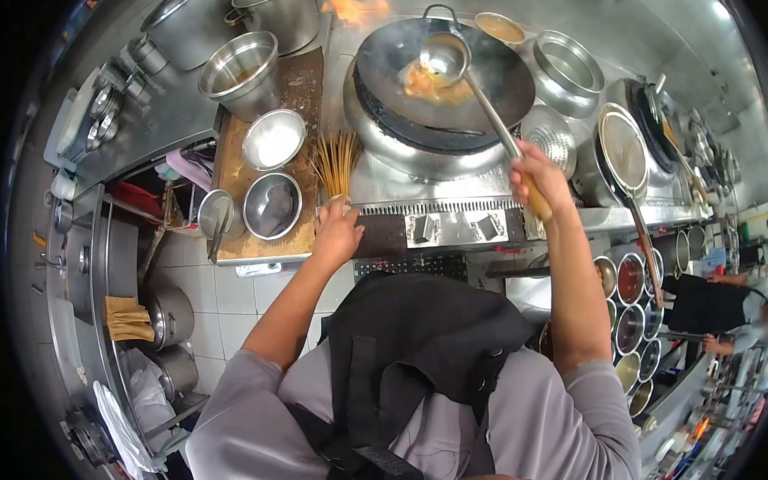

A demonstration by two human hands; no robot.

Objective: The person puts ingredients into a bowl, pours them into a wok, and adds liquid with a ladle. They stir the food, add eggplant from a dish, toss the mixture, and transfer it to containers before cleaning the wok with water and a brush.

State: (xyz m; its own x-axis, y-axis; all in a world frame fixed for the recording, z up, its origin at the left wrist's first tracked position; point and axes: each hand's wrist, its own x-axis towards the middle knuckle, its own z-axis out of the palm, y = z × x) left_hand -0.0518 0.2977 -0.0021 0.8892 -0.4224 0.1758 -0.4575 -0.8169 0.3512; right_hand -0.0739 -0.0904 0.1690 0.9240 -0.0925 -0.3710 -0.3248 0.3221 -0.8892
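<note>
While its bowl sits tipped over the wok, the ladle runs its long handle down and rightward toward the person, into the right hand, which is wrapped around the handle's end. Left hand, fingers curled, rests on the stove's front edge beside bamboo skewers.

Blackened wok holding orange-yellow food; silver steel bowls on a brown board; tan sticks; orange flame; grey sleeves, black apron.
</note>
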